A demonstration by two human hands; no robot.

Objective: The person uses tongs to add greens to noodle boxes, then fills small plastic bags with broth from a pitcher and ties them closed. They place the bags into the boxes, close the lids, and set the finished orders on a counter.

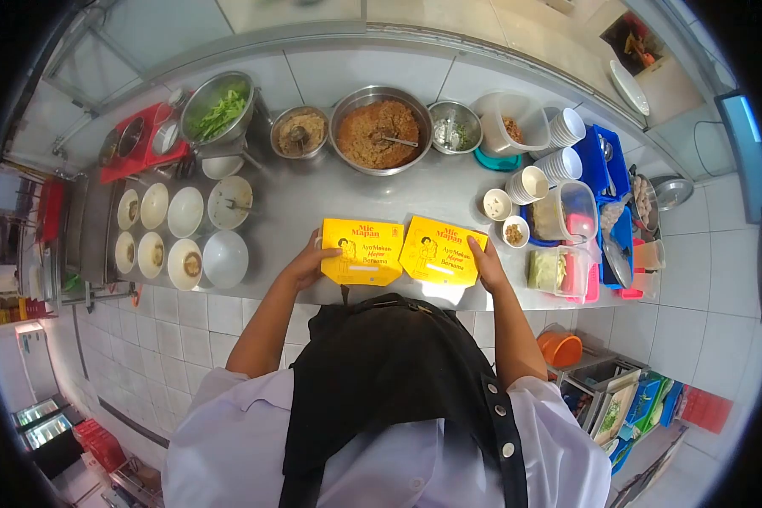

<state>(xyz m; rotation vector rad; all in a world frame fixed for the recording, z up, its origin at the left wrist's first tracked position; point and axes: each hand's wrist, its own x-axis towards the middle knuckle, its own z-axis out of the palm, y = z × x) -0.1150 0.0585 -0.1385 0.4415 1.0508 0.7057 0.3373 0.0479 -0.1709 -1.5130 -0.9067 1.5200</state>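
Two yellow printed boxes lie side by side near the front edge of the steel counter. My left hand grips the outer edge of the left box, its thumb on top and the other fingers hidden. Around the outer edge of the right box my right hand is closed in the same way. The boxes' inner edges nearly meet. Behind them stands a large metal bowl of brown minced food with a utensil in it.
Several white bowls stand at the left, below a bowl of green leaves. At the right are stacked white cups, clear tubs and blue baskets. An orange bucket is below the counter.
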